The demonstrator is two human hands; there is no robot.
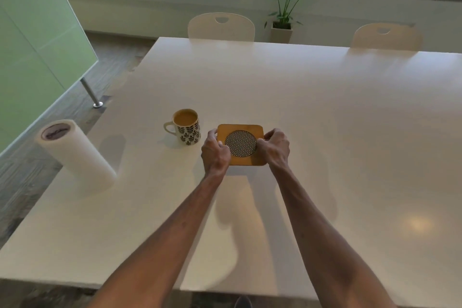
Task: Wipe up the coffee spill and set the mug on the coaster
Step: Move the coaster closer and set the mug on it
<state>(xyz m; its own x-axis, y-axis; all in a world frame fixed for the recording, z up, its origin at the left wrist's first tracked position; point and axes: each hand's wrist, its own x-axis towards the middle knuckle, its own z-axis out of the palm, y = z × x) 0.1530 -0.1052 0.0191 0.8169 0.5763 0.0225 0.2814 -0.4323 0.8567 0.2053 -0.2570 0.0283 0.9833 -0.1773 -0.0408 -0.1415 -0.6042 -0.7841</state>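
Both hands are clamping the bamboo coaster on the white table, the left hand gripping its left edge and the right hand its right edge; the leaf-patterned mug is standing just beside the left hand, nearly full. A leftward shift of the coaster is risking a knock against the mug, slopping coffee; no spill is showing, and the paper towel roll is sitting well apart.

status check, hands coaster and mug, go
Left hand and right hand both gripping the coaster. Mug full, on table left of coaster. No spill visible. Paper towel roll untouched.
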